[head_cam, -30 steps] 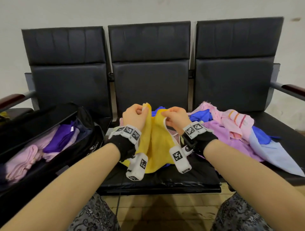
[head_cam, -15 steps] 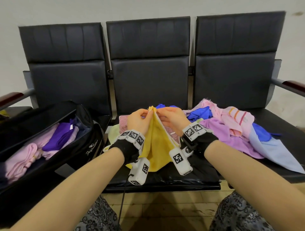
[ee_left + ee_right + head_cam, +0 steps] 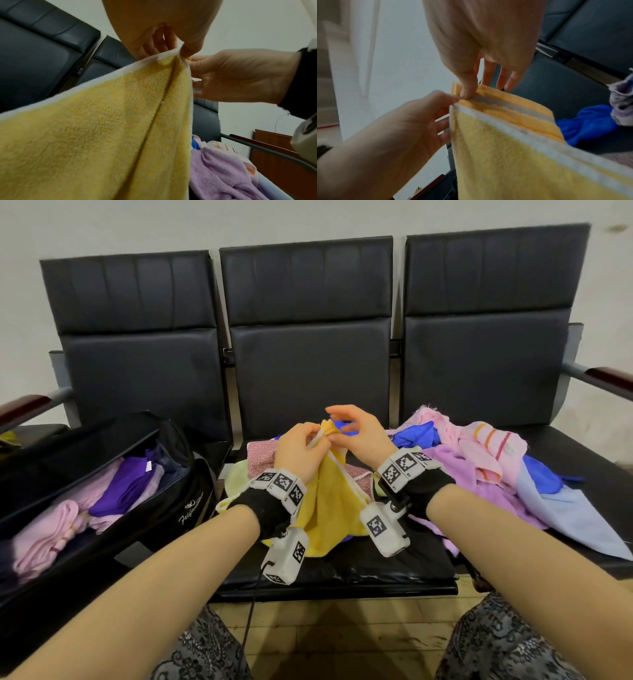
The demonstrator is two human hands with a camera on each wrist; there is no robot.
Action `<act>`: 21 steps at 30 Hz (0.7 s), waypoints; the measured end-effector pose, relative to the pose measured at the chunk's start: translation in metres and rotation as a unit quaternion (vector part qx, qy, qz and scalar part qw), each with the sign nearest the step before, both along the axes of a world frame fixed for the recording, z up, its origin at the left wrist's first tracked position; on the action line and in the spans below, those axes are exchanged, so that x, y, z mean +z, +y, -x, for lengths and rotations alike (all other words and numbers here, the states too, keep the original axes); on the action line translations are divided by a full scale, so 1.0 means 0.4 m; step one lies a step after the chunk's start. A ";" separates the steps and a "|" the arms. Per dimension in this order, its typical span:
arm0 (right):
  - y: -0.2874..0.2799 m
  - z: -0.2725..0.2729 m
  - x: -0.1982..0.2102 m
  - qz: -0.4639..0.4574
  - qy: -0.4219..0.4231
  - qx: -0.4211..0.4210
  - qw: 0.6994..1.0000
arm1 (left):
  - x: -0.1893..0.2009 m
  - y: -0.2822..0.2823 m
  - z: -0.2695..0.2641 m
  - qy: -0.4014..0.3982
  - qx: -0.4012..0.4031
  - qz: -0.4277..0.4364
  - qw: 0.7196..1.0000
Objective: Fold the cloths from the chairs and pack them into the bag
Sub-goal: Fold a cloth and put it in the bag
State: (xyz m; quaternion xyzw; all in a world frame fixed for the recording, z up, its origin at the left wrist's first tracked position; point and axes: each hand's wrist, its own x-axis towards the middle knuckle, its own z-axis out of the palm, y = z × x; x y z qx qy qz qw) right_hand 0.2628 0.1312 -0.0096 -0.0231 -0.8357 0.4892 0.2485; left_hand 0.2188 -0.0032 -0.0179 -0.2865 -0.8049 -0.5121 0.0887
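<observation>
We find bare seat at the near middle chair point(image 3: 342, 570); the cloth pile point(image 3: 479, 474) blocks right, the bag point(image 3: 102, 529) left.

Yellow cloth point(image 3: 329, 501) held up, seemingly doubled, open bag point(image 3: 102, 529) left

The yellow towel point(image 3: 325, 505) now hangs higher above the middle seat than a second ago, its top corners brought together; the left hand point(image 3: 301, 450) and right hand point(image 3: 359, 436), earlier apart at its upper edge, meet at the peak; the right hand's outer fingers point(image 3: 337, 409) now spread loose, only thumb and forefinger pinching.
</observation>
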 end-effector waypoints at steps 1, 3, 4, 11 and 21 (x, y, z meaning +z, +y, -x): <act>0.004 0.003 0.007 -0.031 -0.010 0.012 0.999 | 0.006 -0.004 0.000 0.011 -0.004 0.000 1.000; 0.006 0.007 0.028 -0.047 -0.025 0.028 0.998 | 0.019 -0.013 0.000 0.029 -0.004 -0.002 1.000; 0.005 0.009 0.039 -0.049 -0.021 0.027 0.998 | 0.027 -0.018 0.000 0.030 -0.003 -0.012 0.999; -0.032 0.051 0.115 -0.052 0.034 0.003 0.998 | 0.110 -0.018 0.008 0.016 0.102 0.077 0.992; -0.032 0.059 0.207 -0.013 0.121 -0.075 0.990 | 0.144 -0.076 0.064 0.016 0.111 0.229 0.967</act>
